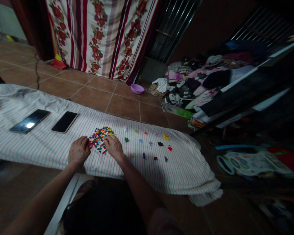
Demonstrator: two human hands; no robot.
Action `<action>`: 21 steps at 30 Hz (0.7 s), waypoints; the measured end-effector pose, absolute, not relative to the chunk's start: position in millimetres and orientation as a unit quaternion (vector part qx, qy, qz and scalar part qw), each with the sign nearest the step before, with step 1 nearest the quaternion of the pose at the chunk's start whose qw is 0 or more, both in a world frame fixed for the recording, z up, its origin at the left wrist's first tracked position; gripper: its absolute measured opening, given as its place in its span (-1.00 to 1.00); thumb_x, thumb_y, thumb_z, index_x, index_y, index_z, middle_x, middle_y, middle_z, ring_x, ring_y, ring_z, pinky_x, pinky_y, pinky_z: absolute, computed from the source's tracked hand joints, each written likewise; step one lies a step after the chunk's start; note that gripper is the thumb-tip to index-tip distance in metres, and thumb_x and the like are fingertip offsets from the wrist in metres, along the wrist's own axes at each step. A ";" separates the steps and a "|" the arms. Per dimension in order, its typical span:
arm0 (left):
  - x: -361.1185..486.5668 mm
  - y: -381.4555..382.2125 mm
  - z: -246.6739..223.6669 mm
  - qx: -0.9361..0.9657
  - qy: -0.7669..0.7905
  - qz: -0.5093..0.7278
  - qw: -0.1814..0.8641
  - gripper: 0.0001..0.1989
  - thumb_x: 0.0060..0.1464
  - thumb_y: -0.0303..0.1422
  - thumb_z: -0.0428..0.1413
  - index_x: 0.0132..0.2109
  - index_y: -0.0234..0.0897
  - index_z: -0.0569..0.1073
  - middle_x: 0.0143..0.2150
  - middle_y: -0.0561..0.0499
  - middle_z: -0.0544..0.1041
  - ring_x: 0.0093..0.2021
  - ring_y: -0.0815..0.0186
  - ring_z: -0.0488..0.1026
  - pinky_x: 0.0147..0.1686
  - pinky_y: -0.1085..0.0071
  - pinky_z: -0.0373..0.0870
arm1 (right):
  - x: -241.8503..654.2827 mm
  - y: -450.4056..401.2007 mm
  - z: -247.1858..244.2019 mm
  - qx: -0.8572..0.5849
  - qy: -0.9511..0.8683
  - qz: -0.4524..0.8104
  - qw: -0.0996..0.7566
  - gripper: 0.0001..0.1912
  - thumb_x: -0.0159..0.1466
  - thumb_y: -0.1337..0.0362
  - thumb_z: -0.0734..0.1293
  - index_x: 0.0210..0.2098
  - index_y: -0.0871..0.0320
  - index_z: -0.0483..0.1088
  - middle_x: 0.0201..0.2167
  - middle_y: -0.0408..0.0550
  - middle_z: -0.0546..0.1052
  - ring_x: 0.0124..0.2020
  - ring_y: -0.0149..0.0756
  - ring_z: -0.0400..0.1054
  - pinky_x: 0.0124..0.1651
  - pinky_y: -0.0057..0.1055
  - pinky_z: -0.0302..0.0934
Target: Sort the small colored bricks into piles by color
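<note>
A mixed pile of tiny coloured plastic pieces, like small toy bricks (99,136), lies on a striped cloth (105,168). My left hand (78,150) rests at the pile's left edge, fingers curled in; whatever they hold is hidden. At the right edge, my right hand (114,147) has its thumb and fingertips pinched together over the pieces, and what is between them is too small to make out. Right of the hands sit small single-colour groups in rows, among them green pieces (126,139), yellow pieces (166,136), black pieces (160,144) and red pieces (170,148).
Two phones, a larger phone (30,121) and a smaller phone (65,122), lie left of the pile. On the tiled floor beyond are a purple basin (137,88) and a heap of clothes (196,78). A floral curtain (100,36) hangs behind.
</note>
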State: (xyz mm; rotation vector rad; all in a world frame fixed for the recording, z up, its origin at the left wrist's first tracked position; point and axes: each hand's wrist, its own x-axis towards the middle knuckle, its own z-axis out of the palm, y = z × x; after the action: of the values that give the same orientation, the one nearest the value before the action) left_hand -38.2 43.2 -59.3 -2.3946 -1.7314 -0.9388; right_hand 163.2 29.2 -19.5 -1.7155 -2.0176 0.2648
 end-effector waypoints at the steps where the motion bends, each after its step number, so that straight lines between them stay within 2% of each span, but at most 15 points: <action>1: -38.3 43.2 -59.5 -0.772 -0.558 -0.302 0.023 -0.69 0.10 -0.42 -0.07 -0.05 -0.32 0.46 0.05 -0.23 0.53 0.11 0.05 0.43 0.10 0.10 0.36 | 168.4 27.3 -19.6 -0.630 -0.733 0.096 0.237 -0.79 0.40 0.23 0.22 -0.17 0.06 0.50 -0.24 -0.09 0.53 -0.11 -0.32 0.37 0.00 -0.43 0.21; 8: -39.3 43.0 -59.3 -0.774 -0.552 -0.311 0.017 -0.68 0.09 -0.40 -0.08 -0.05 -0.30 0.45 0.05 -0.25 0.52 0.10 0.03 0.44 0.09 0.06 0.36 | 203.3 12.7 -23.1 -0.666 -0.700 0.085 0.245 -0.78 0.36 0.31 0.23 -0.11 0.07 0.50 -0.17 -0.05 0.54 -0.06 -0.30 0.38 0.05 -0.41 0.22; 12: -39.8 42.9 -58.3 -0.777 -0.548 -0.310 0.016 -0.68 0.08 -0.40 -0.06 -0.05 -0.28 0.45 0.05 -0.23 0.53 0.10 0.03 0.44 0.09 0.06 0.36 | 221.0 5.1 -25.9 -0.685 -0.675 0.082 0.263 -0.75 0.32 0.37 0.24 -0.09 0.06 0.51 -0.19 -0.05 0.53 -0.11 -0.30 0.38 0.03 -0.41 0.24; 21: -41.1 43.2 -58.6 -0.784 -0.546 -0.292 0.032 -0.67 0.11 -0.37 -0.09 -0.05 -0.33 0.45 0.05 -0.26 0.52 0.08 0.01 0.44 0.07 0.06 0.37 | 280.7 -11.3 -37.0 -0.718 -0.620 0.073 0.308 -0.71 0.25 0.43 0.23 -0.16 0.09 0.54 -0.20 -0.05 0.53 -0.16 -0.32 0.42 -0.05 -0.42 0.31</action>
State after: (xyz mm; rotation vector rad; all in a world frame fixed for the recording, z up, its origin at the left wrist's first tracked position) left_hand -41.1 43.2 -58.6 -2.4162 -1.6830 -0.8980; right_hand 280.7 -11.3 -37.0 -1.8980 -1.6398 0.1918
